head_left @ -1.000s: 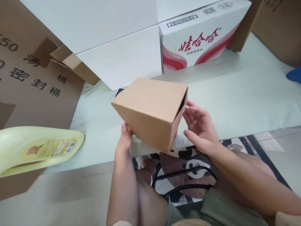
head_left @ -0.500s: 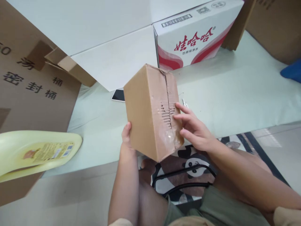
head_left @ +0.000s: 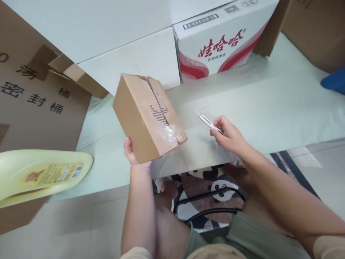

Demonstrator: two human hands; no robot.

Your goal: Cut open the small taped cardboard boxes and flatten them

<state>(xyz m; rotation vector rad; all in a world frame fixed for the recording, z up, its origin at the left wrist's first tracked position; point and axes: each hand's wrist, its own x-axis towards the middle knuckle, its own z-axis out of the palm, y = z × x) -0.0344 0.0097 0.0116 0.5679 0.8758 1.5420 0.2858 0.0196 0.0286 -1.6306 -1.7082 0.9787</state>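
Cloth [head_left: 190, 104] spans gap btwn box [head_left: 148, 118] edge (L hand [head_left: 133, 154]) & tool [head_left: 207, 121] (R hand [head_left: 228, 136])

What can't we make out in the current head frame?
Inside of carton: head view, hidden by its own cardboard.
Left grip: head view, most fingers hidden behind the carton.
Tip of slim tool: head view, blurred.
Yellow bottle: head view, cut by left edge; fine print too small.
Blue item: head view, cut by right edge.

Brown box [head_left: 147, 120]; panda-patterned mat [head_left: 201, 184]
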